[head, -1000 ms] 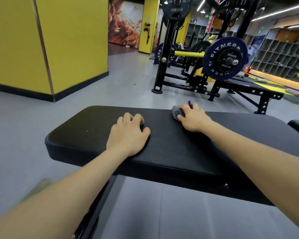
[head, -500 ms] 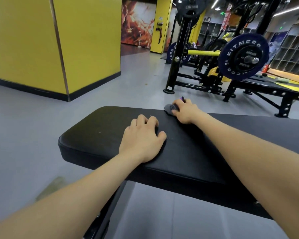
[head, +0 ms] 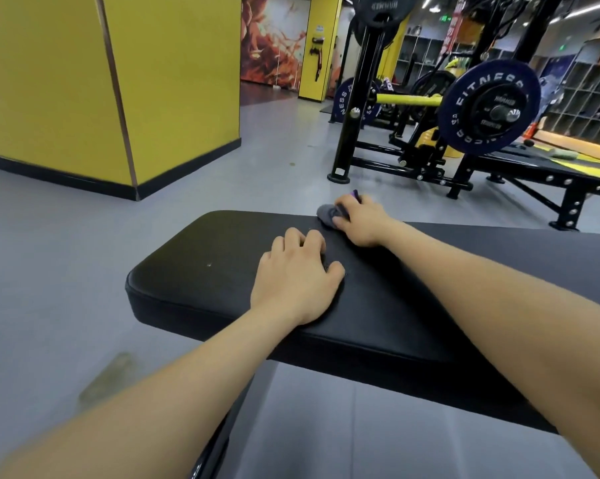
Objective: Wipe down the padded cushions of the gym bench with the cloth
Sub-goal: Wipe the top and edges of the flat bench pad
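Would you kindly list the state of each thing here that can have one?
Left hand: resting on the cushion, holding nothing.
Right hand: gripping the cloth.
Cloth: bunched, pressed on the cushion's far edge.
Bench cushion: flat, one small pale speck.
Barbell: racked, plates loaded.

A black padded bench cushion (head: 202, 271) ran from the lower middle to the right edge of the frame, with a grey cloth (head: 327, 214) at its far edge under the right hand (head: 362, 221) and the left hand (head: 297, 280) resting flat near the middle.
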### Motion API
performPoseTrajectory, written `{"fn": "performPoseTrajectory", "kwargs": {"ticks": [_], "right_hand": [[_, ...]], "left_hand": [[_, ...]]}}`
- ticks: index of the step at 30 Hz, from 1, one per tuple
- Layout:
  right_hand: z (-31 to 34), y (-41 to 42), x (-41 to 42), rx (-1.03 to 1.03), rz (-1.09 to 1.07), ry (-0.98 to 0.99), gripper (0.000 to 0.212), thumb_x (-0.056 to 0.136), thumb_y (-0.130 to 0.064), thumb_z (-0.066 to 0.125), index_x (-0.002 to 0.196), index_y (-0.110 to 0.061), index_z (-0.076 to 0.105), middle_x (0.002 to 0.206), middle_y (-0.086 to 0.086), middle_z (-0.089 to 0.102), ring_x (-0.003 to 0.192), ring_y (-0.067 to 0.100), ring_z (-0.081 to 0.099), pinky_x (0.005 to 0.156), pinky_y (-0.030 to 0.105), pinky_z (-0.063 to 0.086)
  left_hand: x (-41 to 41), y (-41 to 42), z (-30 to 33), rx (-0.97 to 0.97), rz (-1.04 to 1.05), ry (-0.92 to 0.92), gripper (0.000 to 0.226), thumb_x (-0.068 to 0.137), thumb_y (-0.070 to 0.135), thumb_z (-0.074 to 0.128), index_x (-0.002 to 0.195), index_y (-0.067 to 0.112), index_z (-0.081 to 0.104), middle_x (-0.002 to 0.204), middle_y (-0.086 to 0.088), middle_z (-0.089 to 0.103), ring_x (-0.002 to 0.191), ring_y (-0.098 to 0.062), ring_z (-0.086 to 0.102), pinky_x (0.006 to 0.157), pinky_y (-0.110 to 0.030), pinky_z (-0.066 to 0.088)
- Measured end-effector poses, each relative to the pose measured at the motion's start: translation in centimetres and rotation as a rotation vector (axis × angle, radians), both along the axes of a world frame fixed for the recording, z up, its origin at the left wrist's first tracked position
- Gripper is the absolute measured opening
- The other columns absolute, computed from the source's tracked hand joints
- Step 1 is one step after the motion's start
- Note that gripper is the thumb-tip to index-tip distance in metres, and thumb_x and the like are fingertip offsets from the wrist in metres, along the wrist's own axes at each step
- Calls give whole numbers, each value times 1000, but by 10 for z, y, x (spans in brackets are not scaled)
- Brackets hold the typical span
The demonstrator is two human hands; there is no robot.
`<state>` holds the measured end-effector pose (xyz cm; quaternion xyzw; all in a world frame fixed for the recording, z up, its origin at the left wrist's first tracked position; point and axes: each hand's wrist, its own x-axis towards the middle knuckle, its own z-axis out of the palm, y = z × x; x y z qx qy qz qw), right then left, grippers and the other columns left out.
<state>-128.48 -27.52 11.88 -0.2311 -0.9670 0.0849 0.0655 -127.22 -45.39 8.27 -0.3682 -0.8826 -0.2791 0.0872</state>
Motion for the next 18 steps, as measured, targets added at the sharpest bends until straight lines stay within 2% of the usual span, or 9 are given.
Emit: {"fn": "performPoseTrajectory", "kwargs": {"ticks": [5,10,14,18], "right_hand": [[-2,-7,5,-4,4,-12,41,97,-37,41,135,-23,34,138,14,30,127,35,31,107,44,31],[8,-44,66,-111,158,-46,39,96,-37,45,133,-28,38,135,10,32,129,32,28,112,41,23],[10,-67,107,-116,284,-88,36,95,-39,44,130,-31,39,130,3,31,123,24,28,109,37,25],[7,-55,76,-21,229,-68,39,96,-36,46,133,-28,39,135,10,31,125,33,30,109,40,25]], "left_hand": [[-2,0,2,64,-6,-59,25,91,40,40,108,23,48,112,1,44,107,-20,41,89,-34,34],[-7,-14,11,328,45,-228,16,91,17,43,104,18,52,110,-2,48,107,-22,47,83,-35,41],[-32,-33,15,85,105,-66,22,91,21,46,113,19,51,119,-4,47,114,-23,41,78,-31,33],[-45,-43,2,-71,103,-29,24,94,31,39,114,20,47,120,-6,44,112,-25,40,84,-34,34]]}}
